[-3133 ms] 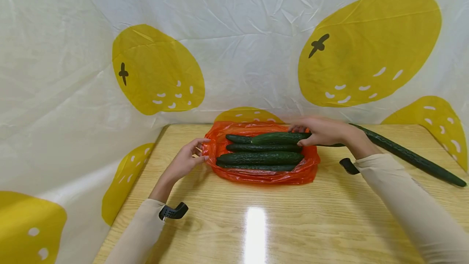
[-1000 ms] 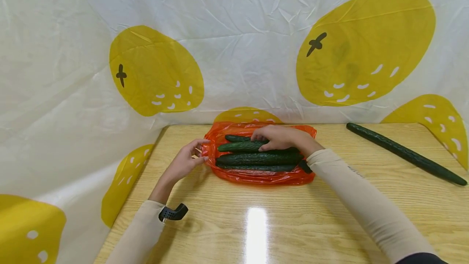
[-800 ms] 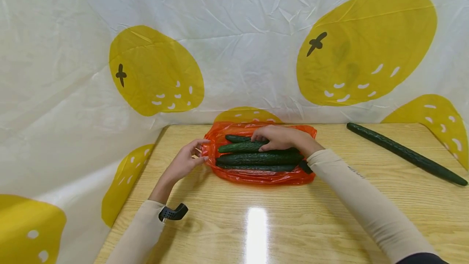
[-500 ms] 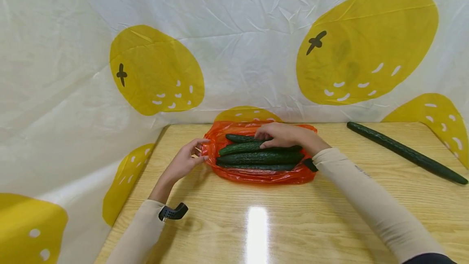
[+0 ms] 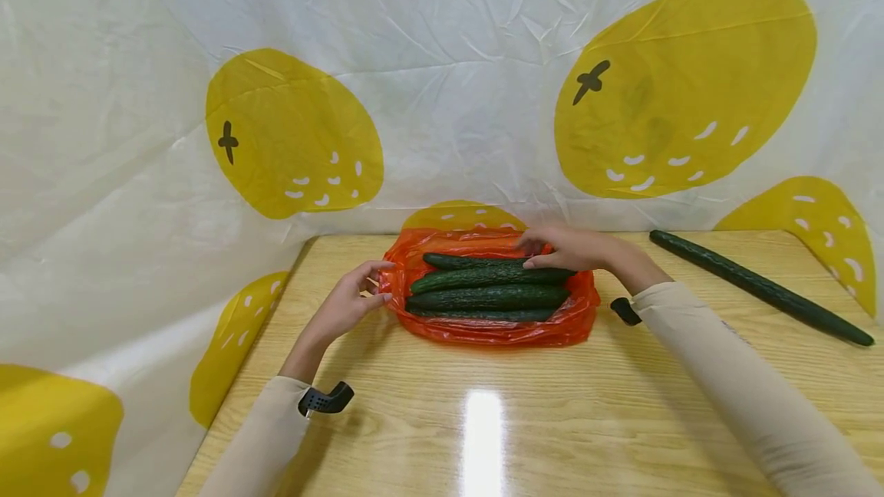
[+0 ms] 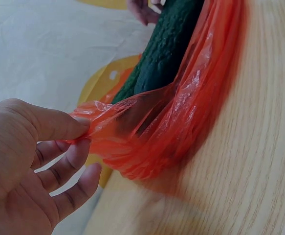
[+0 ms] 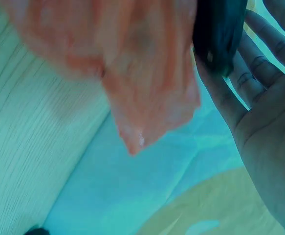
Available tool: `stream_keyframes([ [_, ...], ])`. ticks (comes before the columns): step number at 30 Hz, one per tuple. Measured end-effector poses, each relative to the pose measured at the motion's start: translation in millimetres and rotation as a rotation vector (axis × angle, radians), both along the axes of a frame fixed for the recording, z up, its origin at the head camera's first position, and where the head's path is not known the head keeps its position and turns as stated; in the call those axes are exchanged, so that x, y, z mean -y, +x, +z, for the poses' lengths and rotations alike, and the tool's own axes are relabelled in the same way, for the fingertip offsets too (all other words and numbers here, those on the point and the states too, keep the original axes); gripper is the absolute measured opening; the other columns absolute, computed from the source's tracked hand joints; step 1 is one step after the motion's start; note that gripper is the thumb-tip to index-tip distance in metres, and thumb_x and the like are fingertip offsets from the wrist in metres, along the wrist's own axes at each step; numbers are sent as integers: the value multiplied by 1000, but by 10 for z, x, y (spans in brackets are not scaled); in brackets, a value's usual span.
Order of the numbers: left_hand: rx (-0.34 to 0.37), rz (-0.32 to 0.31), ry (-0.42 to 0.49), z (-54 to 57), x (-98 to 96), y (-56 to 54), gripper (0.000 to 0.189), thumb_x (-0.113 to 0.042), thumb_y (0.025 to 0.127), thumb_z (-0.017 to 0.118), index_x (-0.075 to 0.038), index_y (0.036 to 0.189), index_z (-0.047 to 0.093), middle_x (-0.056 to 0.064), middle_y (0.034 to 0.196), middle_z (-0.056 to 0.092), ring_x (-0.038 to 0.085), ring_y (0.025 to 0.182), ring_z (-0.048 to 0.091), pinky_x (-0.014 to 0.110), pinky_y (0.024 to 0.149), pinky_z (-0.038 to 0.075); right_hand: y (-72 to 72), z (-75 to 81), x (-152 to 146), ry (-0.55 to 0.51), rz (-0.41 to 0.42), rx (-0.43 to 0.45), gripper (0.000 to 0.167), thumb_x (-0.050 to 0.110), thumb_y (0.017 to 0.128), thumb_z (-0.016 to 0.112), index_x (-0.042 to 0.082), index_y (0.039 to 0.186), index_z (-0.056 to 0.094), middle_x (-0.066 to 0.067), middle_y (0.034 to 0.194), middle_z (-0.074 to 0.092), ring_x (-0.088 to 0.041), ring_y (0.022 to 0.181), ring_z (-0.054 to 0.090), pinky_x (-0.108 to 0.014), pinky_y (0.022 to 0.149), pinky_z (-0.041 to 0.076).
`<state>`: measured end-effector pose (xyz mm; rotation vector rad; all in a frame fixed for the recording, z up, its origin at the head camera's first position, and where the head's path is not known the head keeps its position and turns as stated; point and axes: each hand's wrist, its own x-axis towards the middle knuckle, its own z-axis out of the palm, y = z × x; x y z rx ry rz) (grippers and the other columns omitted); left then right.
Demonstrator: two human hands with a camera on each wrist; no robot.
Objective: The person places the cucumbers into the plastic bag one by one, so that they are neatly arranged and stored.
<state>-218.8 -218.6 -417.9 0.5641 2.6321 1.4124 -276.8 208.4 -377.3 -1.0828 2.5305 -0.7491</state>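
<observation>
My left hand [image 5: 347, 304] pinches the left edge of a thin red plastic bag [image 5: 500, 337] between thumb and forefinger; its other fingers curl loosely below, as the left wrist view shows. Several dark green cucumbers [image 5: 486, 298] lie side by side in the bag's wide mouth. A lighter cucumber [image 5: 476, 277] rests at a slight slant among them. Over the right end of the cucumbers is my right hand [image 5: 576, 248]. In the right wrist view its fingers [image 7: 262, 63] are spread and fairly straight beside a cucumber end [image 7: 220, 44].
One more long cucumber [image 5: 760, 286] lies slantwise on the wooden table [image 5: 587, 420], right of the bag. A white cloth [image 5: 470, 129] with yellow fruit prints hangs behind and to the left. Each wrist carries a black camera mount [image 5: 328, 399].
My right hand brought the lighter cucumber left into the bag and laid it down. It has since let go and drawn back to the right. My left hand stayed at the bag's edge.
</observation>
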Motion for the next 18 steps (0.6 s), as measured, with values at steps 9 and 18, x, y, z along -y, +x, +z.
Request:
stream_keyframes([
  [9,0,8,3,11,-1,4,47,-4,93,72,-12,138,58,13,105,58,26,88,58,27,70,51,85,54,-351,-22,-96,34,47,32,100,66,7,139,58,-18,133,64,-34,123,60,-55,101,49],
  [18,30,12,14,24,-21,12,52,-3,94,71,-8,142,54,18,110,57,29,91,57,26,68,49,222,123,-669,-73,-166,29,42,30,98,68,7,133,61,-12,127,66,-35,119,61,-56,98,50],
])
